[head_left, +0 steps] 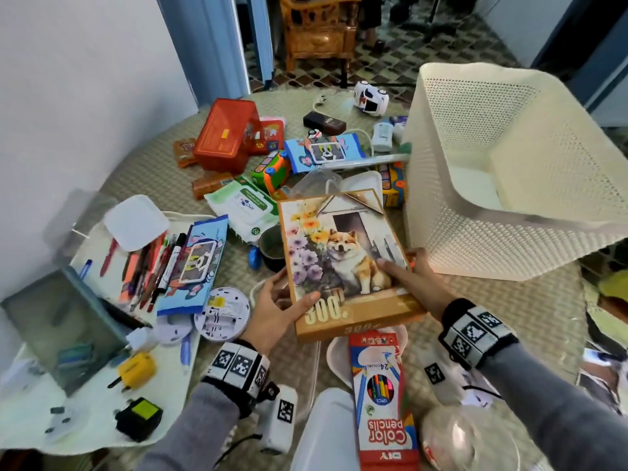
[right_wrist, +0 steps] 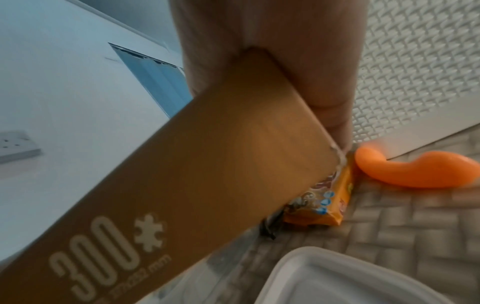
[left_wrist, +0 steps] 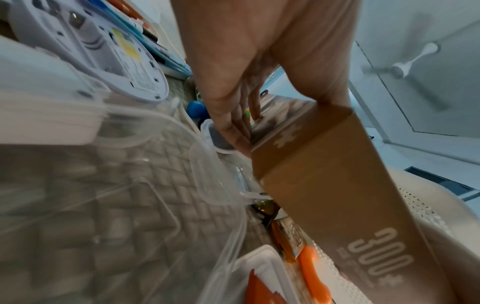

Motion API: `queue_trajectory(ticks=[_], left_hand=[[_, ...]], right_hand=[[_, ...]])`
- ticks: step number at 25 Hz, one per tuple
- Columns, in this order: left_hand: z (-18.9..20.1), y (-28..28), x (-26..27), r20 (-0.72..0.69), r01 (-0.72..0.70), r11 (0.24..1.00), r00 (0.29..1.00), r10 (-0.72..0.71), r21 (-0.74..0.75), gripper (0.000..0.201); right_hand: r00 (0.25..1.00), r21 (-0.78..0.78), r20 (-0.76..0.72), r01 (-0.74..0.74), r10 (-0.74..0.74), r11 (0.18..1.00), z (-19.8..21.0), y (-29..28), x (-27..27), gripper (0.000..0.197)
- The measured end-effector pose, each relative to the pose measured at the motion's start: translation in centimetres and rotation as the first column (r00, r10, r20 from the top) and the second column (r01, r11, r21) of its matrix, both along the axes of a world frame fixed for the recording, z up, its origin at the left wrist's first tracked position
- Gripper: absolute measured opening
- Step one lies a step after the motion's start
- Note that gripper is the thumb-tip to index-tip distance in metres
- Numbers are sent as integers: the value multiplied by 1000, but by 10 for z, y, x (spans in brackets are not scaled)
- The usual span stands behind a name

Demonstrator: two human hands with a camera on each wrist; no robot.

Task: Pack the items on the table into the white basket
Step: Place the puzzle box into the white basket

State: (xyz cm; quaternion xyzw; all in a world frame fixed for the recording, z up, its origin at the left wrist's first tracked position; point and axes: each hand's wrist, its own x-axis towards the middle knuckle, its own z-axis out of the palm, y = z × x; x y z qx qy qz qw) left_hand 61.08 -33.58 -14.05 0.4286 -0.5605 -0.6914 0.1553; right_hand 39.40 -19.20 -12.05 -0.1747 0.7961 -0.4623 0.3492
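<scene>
Above the cluttered table [head_left: 509, 311], just beside the white basket [head_left: 530, 158]: puzzle box [head_left: 343, 263] lifted flat, left hand [head_left: 278, 311] and right hand [head_left: 421, 280] clasping its near corners, thumbs on top. Probably light, stiff, smooth-sided cardboard; best gripped at opposite edges, kept level.

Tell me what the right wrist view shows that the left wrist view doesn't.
Only the right wrist view shows the orange snack packet under the box's corner and the wall socket. Only the left wrist view shows the round white device, the blue ball and the left hand with its fingers under the box. Both show the puzzle box, marked 300, and the white basket.
</scene>
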Motion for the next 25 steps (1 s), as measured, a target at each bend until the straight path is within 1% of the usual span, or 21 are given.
queue_trajectory(ticks=[1, 3, 7, 11, 13, 15, 16, 17, 18, 21, 22, 23, 25], left_hand=[[2, 3, 6, -27, 13, 1000, 1000, -13, 11, 109], [2, 7, 16, -57, 16, 1000, 998, -16, 15, 110], [18, 16, 20, -107, 73, 997, 991, -75, -18, 99], [52, 35, 3, -219, 33, 998, 975, -45, -56, 84], [71, 51, -10, -264, 16, 998, 964, -30, -55, 80], [88, 68, -22, -327, 22, 999, 945, -31, -30, 64], [94, 74, -28, -342, 22, 999, 939, -29, -25, 59], [100, 84, -36, -350, 22, 999, 936, -33, -37, 63], [103, 92, -44, -359, 23, 998, 933, -40, -50, 72], [105, 120, -68, -340, 43, 995, 938, -70, -88, 110], [105, 131, -76, -318, 57, 992, 944, -90, -111, 119], [104, 143, -84, -291, 66, 988, 951, -105, -140, 124], [106, 168, -98, -277, 80, 987, 954, -117, -141, 127]], right_hand=[[1000, -16, -19, 0, 0, 1000, 2, 4, 5, 68], [998, -57, -65, 8, -12, 998, 9, 14, 16, 65], [987, -167, -161, 0, -27, 986, 38, 38, 36, 62], [959, -261, -265, 26, -98, 965, 68, 61, 43, 52], [941, -320, -306, 40, -143, 946, 83, 78, 43, 50], [911, -368, -361, 59, -201, 928, 96, 96, 41, 52], [897, -388, -380, 67, -225, 919, 101, 103, 40, 53], [887, -409, -388, 76, -249, 909, 106, 114, 38, 53], [885, -427, -385, 82, -263, 900, 109, 125, 35, 53], [889, -450, -353, 113, -293, 886, 117, 161, 24, 56], [890, -457, -342, 122, -300, 881, 117, 175, 19, 58], [894, -463, -331, 124, -302, 877, 118, 189, 13, 60], [902, -467, -303, 140, -307, 873, 117, 216, 1, 66]])
